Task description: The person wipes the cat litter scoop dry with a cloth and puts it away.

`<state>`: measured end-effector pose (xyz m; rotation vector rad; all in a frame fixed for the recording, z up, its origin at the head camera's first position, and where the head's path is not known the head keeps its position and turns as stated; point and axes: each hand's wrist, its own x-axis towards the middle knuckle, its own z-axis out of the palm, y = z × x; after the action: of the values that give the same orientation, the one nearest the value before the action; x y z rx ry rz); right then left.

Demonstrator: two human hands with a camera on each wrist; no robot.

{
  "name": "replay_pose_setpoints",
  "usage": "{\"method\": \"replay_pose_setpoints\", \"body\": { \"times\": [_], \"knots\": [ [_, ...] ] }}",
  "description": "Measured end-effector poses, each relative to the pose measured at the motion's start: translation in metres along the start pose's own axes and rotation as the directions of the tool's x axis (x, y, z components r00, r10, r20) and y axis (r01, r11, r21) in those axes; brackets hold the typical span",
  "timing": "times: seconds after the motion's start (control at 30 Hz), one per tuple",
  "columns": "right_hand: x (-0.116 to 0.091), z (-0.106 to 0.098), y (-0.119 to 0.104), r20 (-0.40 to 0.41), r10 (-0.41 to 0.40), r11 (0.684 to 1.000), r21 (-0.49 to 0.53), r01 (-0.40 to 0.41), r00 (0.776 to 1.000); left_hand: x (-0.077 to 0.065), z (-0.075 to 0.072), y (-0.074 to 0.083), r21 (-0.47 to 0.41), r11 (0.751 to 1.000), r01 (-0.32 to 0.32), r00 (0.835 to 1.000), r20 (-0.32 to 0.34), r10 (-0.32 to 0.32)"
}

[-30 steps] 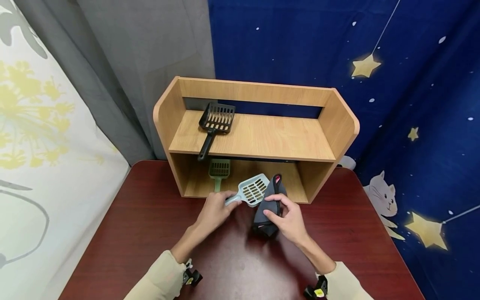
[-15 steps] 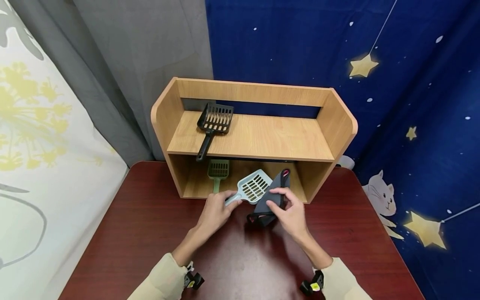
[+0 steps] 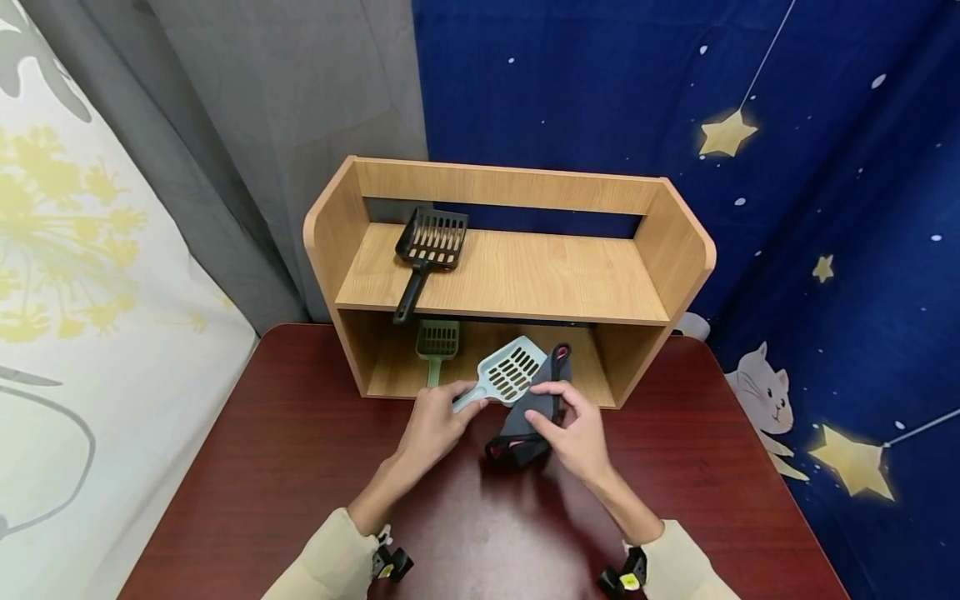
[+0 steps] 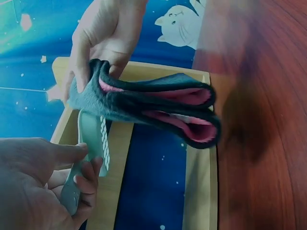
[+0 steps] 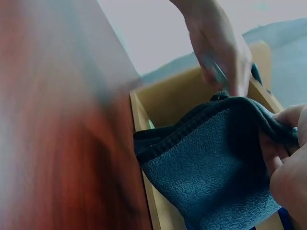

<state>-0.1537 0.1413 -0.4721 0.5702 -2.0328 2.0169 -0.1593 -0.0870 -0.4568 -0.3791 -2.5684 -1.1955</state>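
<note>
A light blue slotted litter scoop is held by its handle in my left hand, its slotted head tilted up in front of the lower shelf. My right hand pinches a folded dark grey cloth with black edging and a pink inner side. The cloth lies against the right side of the scoop's head and covers part of it. In the left wrist view the folds of the cloth hang open toward the table, and the scoop touches or nearly touches it.
A wooden two-level shelf stands at the back of the dark red table. On its upper board lies a black slotted scoop, handle over the front edge. A green scoop is on the lower level, at left. Curtains hang behind.
The cloth has shifted along the scoop's head, first up and right, then back down and left with my right hand. My left hand keeps its grip, and the scoop has tilted slightly.
</note>
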Motion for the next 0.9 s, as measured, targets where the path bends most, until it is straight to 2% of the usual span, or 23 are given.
{"method": "replay_pose_setpoints", "body": {
  "times": [0.1, 0.23, 0.4, 0.6, 0.9],
  "knots": [
    [-0.006, 0.013, 0.0, 0.068, -0.07, 0.996, -0.045, 0.073, 0.995, 0.003, 0.002, 0.003, -0.002, 1.0, -0.012, 1.0, -0.008, 0.012],
    [-0.008, 0.018, 0.002, 0.103, -0.129, 0.986, -0.096, 0.139, 0.986, 0.003, 0.004, 0.004, -0.008, 1.0, -0.023, 1.0, 0.001, 0.023],
    [-0.002, 0.006, 0.004, 0.049, -0.081, 0.992, -0.091, 0.085, 0.995, 0.0, 0.003, 0.004, -0.014, 0.999, -0.036, 0.999, 0.012, 0.037],
    [0.011, -0.021, 0.0, -0.01, -0.003, 0.999, -0.054, 0.003, 1.0, -0.007, 0.0, 0.002, -0.019, 0.999, -0.051, 0.999, 0.012, 0.051],
    [0.022, -0.059, -0.003, -0.036, 0.013, 1.0, -0.025, -0.014, 0.999, -0.014, -0.003, 0.001, -0.002, 0.997, -0.074, 0.997, 0.037, 0.074]
  ]
}}
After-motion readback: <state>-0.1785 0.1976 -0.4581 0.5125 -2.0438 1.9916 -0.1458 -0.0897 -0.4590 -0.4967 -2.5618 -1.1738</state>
